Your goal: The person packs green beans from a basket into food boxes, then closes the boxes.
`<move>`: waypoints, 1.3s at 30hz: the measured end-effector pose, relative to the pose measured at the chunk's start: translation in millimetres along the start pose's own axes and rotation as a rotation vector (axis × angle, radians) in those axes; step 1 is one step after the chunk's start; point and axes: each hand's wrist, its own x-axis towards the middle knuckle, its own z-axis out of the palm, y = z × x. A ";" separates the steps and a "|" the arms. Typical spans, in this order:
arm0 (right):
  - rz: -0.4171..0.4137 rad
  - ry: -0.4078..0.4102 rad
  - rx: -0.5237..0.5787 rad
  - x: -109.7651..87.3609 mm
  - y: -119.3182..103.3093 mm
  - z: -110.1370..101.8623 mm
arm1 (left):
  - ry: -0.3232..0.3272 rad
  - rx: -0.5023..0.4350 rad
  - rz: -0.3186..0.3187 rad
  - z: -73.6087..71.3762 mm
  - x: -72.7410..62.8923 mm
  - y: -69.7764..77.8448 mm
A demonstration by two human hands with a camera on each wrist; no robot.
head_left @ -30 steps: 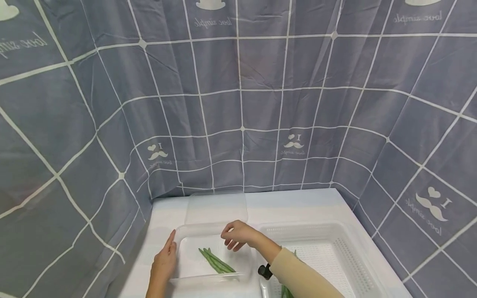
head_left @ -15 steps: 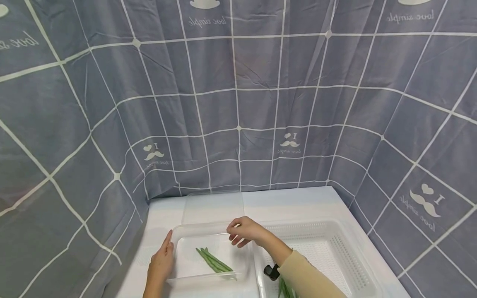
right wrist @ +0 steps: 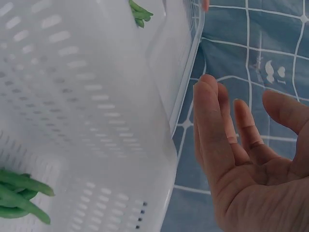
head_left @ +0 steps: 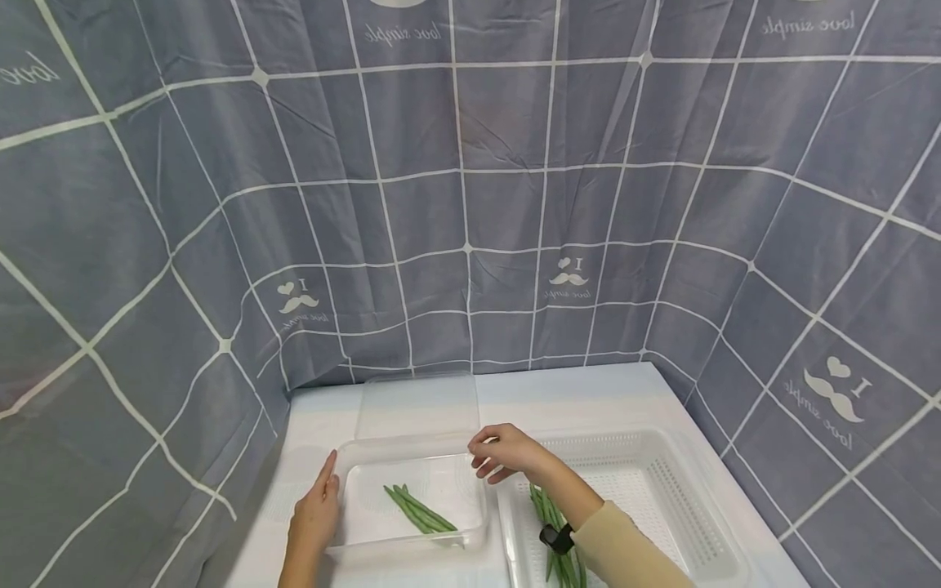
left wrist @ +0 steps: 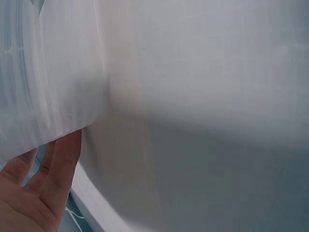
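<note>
A small bunch of green beans [head_left: 419,510] lies in the clear plastic container [head_left: 412,446] on the left. My left hand [head_left: 314,514] rests along that container's left wall, its straight fingers [left wrist: 63,154] against the outside in the left wrist view. Over the container's right side hovers my right hand [head_left: 506,454], fingers loosely bent and holding nothing. More green beans [head_left: 544,510] lie in the white perforated basket [head_left: 684,498], partly hidden by the right forearm. In the right wrist view the right hand's fingers [right wrist: 212,125] stand apart beside the basket's corner.
A clear flat lid [head_left: 417,404] lies on the white table [head_left: 573,392] behind the container. Basket and container stand side by side. A grey checked curtain [head_left: 507,212] surrounds the table at the back and both sides. A black wrist camera [head_left: 556,539] sits on the right wrist.
My right hand has moved right, from above the container's middle to its right side, uncovering more beans in the basket. The left hand stays at the container's wall. The head view shifted slightly.
</note>
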 end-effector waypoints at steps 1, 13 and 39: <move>0.002 0.005 0.000 -1.8 1.3 -2.1 | -0.001 0.001 -0.002 0.0 0.0 0.1; 0.024 0.052 -0.010 -22.7 20.5 -33.4 | -0.018 -0.007 -0.012 -2.9 1.5 3.1; 0.157 0.153 -0.082 -60.6 72.1 -82.5 | -0.011 -0.003 -0.005 -4.1 -3.6 5.2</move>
